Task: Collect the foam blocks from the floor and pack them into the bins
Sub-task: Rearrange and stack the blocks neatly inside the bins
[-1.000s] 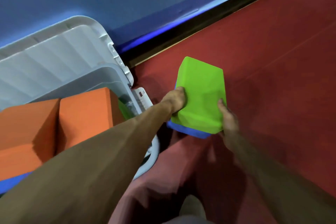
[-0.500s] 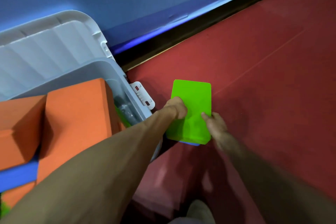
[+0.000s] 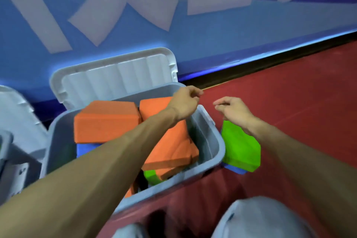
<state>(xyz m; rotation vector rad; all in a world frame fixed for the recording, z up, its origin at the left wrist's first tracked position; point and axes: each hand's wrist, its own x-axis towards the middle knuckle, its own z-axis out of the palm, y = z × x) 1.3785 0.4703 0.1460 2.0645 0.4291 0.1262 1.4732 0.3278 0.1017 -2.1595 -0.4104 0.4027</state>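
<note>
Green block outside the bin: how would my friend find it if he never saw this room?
Find the blue wall and the open grey bin in front of it. Right of the bin, on the red floor, lies the green block. It is the only green one outside the bin, stacked on a blue block; the orange blocks are inside.

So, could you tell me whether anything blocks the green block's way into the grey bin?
Only the bin's right wall, which the green block sits beside on the floor; inside, orange blocks fill most of it, leaving a gap along that wall.
</note>
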